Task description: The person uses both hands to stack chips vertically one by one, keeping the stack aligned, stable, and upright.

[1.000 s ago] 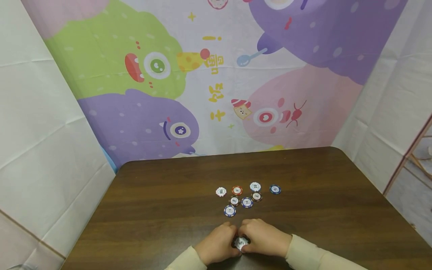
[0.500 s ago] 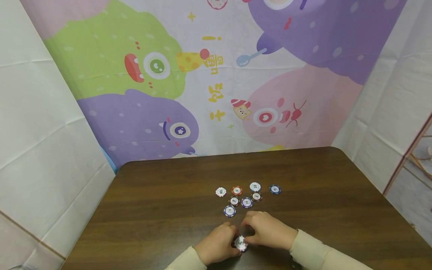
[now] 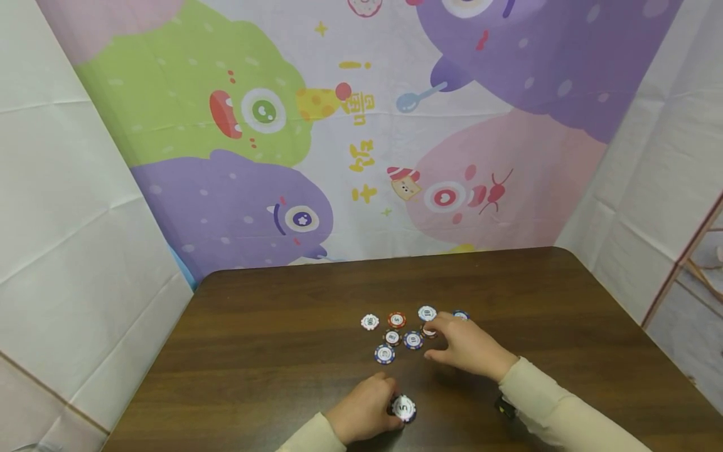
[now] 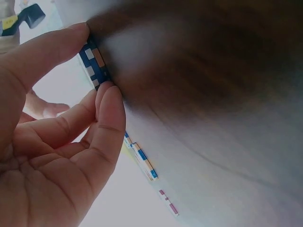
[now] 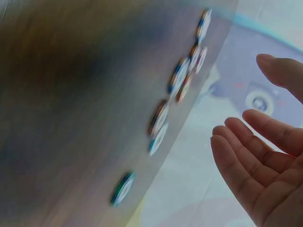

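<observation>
The chip stack point(image 3: 403, 408), with a white chip marked 5 on its top, is on the brown wooden tabletop point(image 3: 271, 358), near to the person. The left hand point(image 3: 364, 408) is at the left side of this stack and pinches its edge between thumb and fingers; the left wrist view shows the blue edge with white and orange blocks between them. The right hand point(image 3: 470, 346) is beyond the stack and to its right, raised above the surface. Its thumb stands wide from the fingers, and it holds nothing.

Beyond the stack lie eight loose chips. The nearest to it is a blue-edged chip point(image 3: 385, 355); behind this one are a brown chip point(image 3: 392, 338) and a blue chip marked 10 point(image 3: 413, 340). Farther from the stack are a white chip point(image 3: 369, 322), a red chip point(image 3: 396, 320) and a pale chip marked 10 point(image 3: 427, 313). The right hand partly covers another brown chip point(image 3: 430, 333) and a dark blue chip point(image 3: 461, 314), both beyond the stack to the right.
</observation>
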